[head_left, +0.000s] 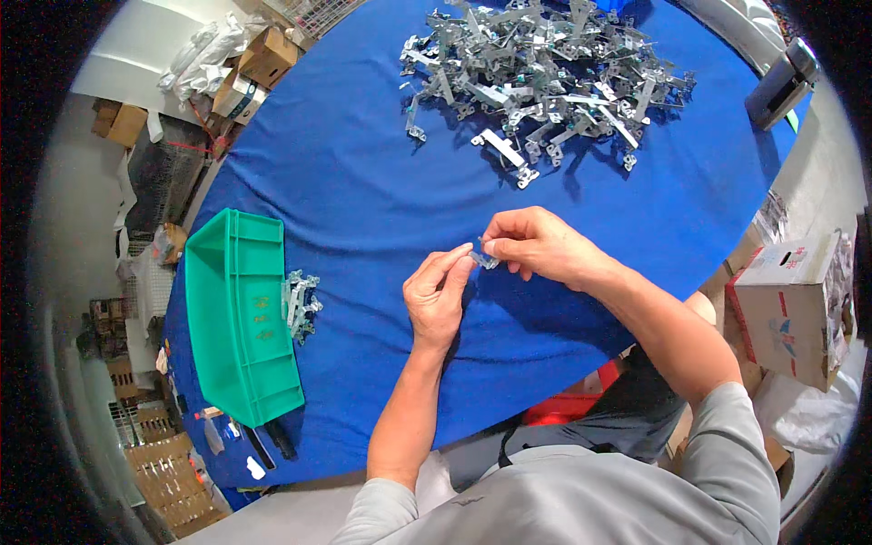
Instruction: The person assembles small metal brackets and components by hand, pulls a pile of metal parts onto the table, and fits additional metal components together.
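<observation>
Between my two hands, over the middle of the blue-covered table, is a small silvery metal bracket (486,261). My left hand (437,295) pinches its left end with thumb and forefinger. My right hand (542,245) grips the other end, its fingertips close to those of the left. The fingers cover much of the part, so its full shape is hidden. A large heap of similar metal brackets (545,82) lies at the far side of the table. A smaller cluster of brackets (301,306) sits to my left, against a green plastic bin.
The green bin (263,318) stands on the left of the blue cloth (363,163). A dark flask-like container (783,84) is at the far right edge. Beside the table on the right is a cardboard carton (788,304). Small tools (259,450) lie near the left front edge.
</observation>
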A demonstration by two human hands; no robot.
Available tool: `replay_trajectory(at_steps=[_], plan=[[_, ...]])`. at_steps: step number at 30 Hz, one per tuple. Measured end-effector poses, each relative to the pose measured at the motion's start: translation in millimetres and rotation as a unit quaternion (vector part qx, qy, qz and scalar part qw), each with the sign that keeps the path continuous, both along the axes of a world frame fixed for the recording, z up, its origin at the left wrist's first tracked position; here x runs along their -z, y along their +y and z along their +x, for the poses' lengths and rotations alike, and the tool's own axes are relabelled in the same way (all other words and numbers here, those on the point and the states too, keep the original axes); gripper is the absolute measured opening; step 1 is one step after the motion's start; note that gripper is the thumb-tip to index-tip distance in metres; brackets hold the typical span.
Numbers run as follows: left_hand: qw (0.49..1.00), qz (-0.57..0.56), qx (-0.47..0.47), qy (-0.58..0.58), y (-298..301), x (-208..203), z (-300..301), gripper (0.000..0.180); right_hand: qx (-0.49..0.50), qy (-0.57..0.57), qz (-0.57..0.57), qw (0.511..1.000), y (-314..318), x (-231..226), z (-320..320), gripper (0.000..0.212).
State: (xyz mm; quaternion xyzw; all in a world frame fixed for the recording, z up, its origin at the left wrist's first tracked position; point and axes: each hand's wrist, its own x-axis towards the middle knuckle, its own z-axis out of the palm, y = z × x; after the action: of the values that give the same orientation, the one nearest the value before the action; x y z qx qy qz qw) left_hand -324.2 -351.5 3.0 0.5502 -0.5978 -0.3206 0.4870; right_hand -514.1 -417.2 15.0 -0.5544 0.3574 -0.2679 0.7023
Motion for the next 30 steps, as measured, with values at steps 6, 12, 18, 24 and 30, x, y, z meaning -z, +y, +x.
replay_trajectory(at_steps=[6,12,18,24,30], plan=[[1.000,0.016,-0.015,0.013,1,3,1,0.017,0.085,-0.011,-0.059,0.995,1,1,8,0.021],[0.974,0.080,-0.076,0.197,-5,7,-2,0.019,0.016,0.079,-0.099,0.992,6,-7,3,0.021],[0.977,0.074,-0.076,0.183,-3,7,0,0.019,0.014,0.063,-0.116,0.991,6,-4,6,0.021],[0.979,0.065,-0.065,0.184,-3,8,0,0.018,0.006,0.087,-0.109,0.990,8,-8,4,0.019],[0.986,0.029,-0.054,0.157,-3,8,1,0.019,0.024,0.086,-0.145,0.985,7,-6,4,0.020]])
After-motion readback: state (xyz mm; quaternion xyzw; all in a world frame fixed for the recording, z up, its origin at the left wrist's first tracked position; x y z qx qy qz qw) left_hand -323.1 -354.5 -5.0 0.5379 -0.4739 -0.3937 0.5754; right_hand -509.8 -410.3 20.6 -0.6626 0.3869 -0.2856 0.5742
